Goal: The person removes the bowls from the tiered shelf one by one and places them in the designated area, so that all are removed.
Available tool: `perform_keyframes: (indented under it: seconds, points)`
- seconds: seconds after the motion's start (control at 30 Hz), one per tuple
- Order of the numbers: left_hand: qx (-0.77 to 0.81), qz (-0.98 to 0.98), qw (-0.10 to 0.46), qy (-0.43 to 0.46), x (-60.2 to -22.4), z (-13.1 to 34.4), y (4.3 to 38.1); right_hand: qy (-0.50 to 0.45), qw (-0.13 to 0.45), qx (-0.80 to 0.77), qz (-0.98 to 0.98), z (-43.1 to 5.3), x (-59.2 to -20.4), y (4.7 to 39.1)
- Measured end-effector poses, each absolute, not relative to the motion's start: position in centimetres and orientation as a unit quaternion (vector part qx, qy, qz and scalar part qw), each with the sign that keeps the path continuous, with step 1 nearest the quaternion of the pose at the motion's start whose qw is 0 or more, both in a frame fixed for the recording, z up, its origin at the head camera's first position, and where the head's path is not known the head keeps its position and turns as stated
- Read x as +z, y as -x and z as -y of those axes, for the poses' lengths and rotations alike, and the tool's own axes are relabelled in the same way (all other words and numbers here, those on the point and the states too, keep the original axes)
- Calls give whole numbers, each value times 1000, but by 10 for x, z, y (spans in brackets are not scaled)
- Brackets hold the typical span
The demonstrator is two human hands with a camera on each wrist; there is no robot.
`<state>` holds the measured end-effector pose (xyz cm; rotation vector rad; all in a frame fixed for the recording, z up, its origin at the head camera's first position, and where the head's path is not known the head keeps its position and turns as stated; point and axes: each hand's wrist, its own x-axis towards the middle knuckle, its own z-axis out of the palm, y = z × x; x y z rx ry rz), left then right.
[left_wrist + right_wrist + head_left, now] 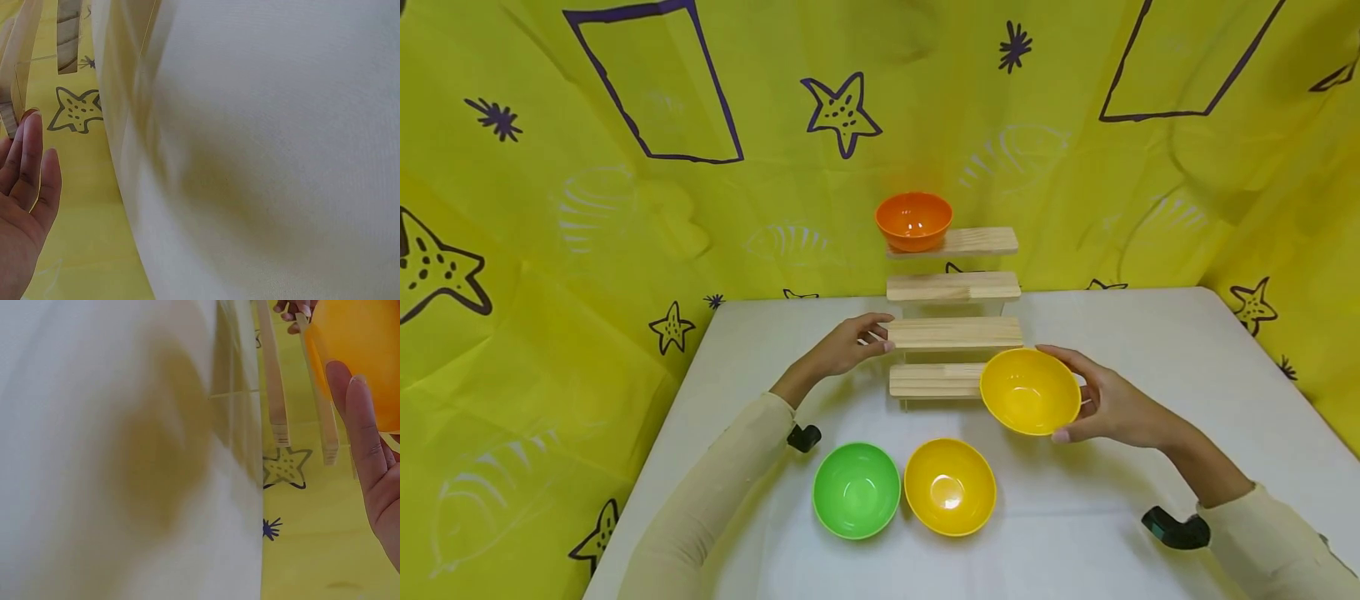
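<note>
on the far part of the table, a wooden stepped stand is flanked by two hands. its second step from the near side is touched at the left end by the left hand, whose fingers and thumb are bent about the plank's end in a light pinch. at the right, a yellow bowl is gripped by its right side in the right hand, with the thumb at the near edge and the fingers spread to the far edge. the bowl is tilted, its inside turned to the near side, by the right end of the lowest step; whether that step is touched cannot be told. an orange bowl is seated upright on the left part of the top step. nearer, a green bowl is set just left of a second yellow bowl.
</note>
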<state>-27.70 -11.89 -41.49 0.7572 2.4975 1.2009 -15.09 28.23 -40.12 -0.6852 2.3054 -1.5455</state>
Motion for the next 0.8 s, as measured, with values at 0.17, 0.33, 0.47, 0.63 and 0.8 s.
perform_keyframes:
  seconds: [0.17,0.33,0.47,0.63,0.8]
  points:
    - [413,-862,136,-261,-416,119,278,233,141,-534,-801,-285,-403,147]
    - [412,-863,134,-261,-416,119,278,234,147,-537,-797,-288,-406,144]
    - [415,-862,136,-259,-416,119,278,228,161,-544,-791,-290,-409,140]
    - [415,-861,135,-260,-418,119,278,226,176,-552,-783,-292,-413,136]
    - [418,-860,133,-263,-418,119,278,218,185,-551,-784,-293,-415,133]
